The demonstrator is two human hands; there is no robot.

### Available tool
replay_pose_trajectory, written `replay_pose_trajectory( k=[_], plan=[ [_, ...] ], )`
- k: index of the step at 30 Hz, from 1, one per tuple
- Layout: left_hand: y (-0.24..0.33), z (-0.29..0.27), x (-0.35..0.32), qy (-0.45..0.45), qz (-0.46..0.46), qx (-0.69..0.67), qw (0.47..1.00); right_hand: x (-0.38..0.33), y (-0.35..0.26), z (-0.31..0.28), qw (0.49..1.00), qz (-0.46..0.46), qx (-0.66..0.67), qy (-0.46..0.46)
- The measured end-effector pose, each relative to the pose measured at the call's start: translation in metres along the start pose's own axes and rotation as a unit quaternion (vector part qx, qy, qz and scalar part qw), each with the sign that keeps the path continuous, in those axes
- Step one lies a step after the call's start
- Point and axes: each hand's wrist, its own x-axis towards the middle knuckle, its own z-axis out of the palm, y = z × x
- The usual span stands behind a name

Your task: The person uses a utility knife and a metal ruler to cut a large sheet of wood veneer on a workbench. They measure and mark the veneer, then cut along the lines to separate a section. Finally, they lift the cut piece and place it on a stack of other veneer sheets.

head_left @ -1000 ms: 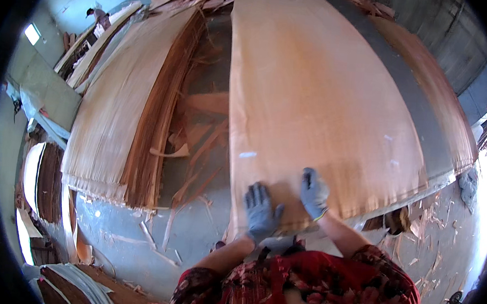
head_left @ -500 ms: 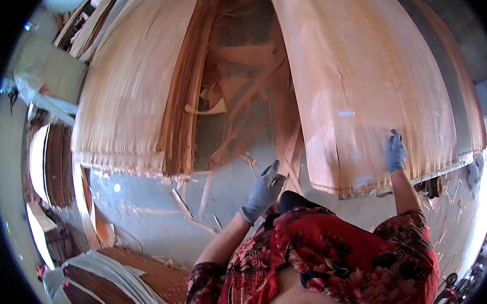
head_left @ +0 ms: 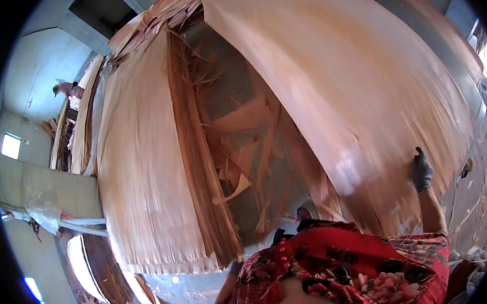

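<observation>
My right hand (head_left: 422,173), in a grey glove with dark fingertips, is at the near right part of a large pale wood veneer sheet (head_left: 337,85). Its fingers stretch away from me over the sheet, and nothing shows gripped in them. This sheet lies on top of the right stack, its near part blurred. Of my left hand (head_left: 236,267) only a sliver shows, low beside the near corner of the left veneer stack (head_left: 146,185). Its fingers are hidden, so I cannot see what it touches.
Torn veneer strips (head_left: 245,118) litter the grey floor between both stacks. A smaller veneer stack (head_left: 102,266) stands at the lower left. Another person (head_left: 71,89) is by more stacks at the far left. Scraps (head_left: 477,205) lie on the floor at right.
My view has tilted and swung up and left. My left hand, plainly seen before in front of my body, is now nearly hidden. My right hand remains over the right stack's sheet.
</observation>
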Motion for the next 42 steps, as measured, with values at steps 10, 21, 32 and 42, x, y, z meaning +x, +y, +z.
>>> replay_pose_trajectory(
  k=[10,21,32,42],
  plan=[
    [-0.144,-0.056,0.135,-0.05,-0.185,-0.252,0.949,0.199,-0.319,0.066,0.993,-0.092,0.05,0.056],
    [-0.351,-0.428,0.48,0.011,-0.134,-0.514,0.847,0.285,-0.335,0.134,0.968,0.223,0.094,-0.068],
    [-0.575,-0.522,0.668,0.058,-0.06,-0.343,0.936,0.632,-0.579,0.238,0.873,0.242,0.42,0.052],
    [-0.713,-0.627,0.868,0.015,-0.208,-0.436,0.876,1.06,-0.856,0.317,0.972,0.003,0.225,0.071]
  ],
)
